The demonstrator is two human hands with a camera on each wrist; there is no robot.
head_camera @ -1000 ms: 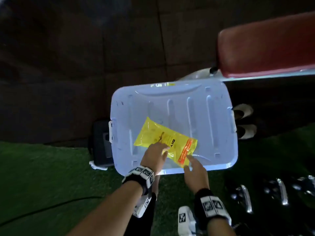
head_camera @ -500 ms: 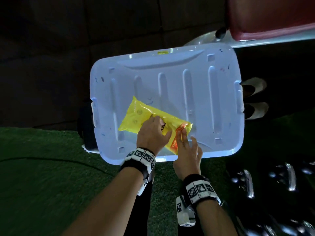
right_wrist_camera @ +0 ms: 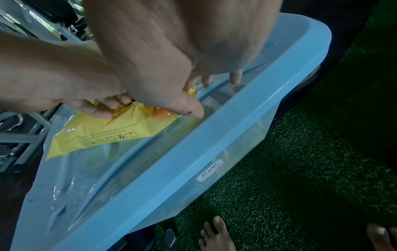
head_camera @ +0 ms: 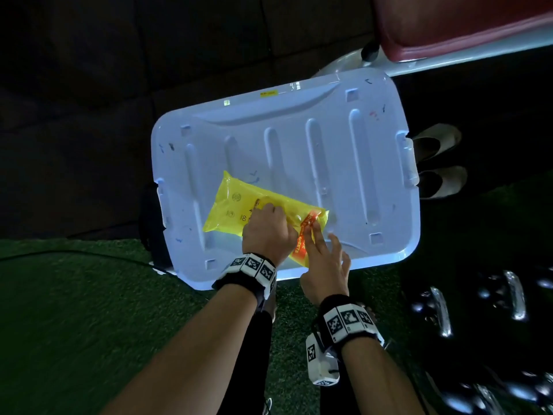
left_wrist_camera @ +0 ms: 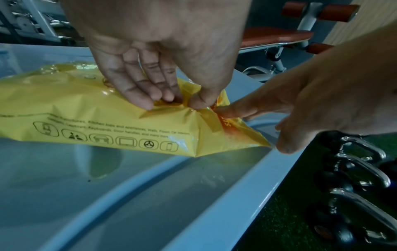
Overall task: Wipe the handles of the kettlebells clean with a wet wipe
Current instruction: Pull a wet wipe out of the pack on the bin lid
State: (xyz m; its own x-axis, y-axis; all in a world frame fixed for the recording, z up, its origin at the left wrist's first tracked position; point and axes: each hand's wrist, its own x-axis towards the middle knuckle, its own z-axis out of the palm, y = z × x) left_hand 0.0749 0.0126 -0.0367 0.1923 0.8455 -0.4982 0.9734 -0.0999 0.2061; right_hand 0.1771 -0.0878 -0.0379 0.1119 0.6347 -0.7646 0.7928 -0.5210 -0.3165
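Center frame, my left hand (head_camera: 267, 232) pinches the yellow wipes pack (head_camera: 236, 209) on the box lid (head_camera: 344, 163); right hand (head_camera: 326, 268) fingers straight, touching its orange end.

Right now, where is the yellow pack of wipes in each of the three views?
Head: the pack of wipes lies low and left of centre on the blue box lid, partly under the left hand.
Left wrist: left and centre, pinched on top.
Right wrist: left of centre.
Shared landmark: the lid's near rim.
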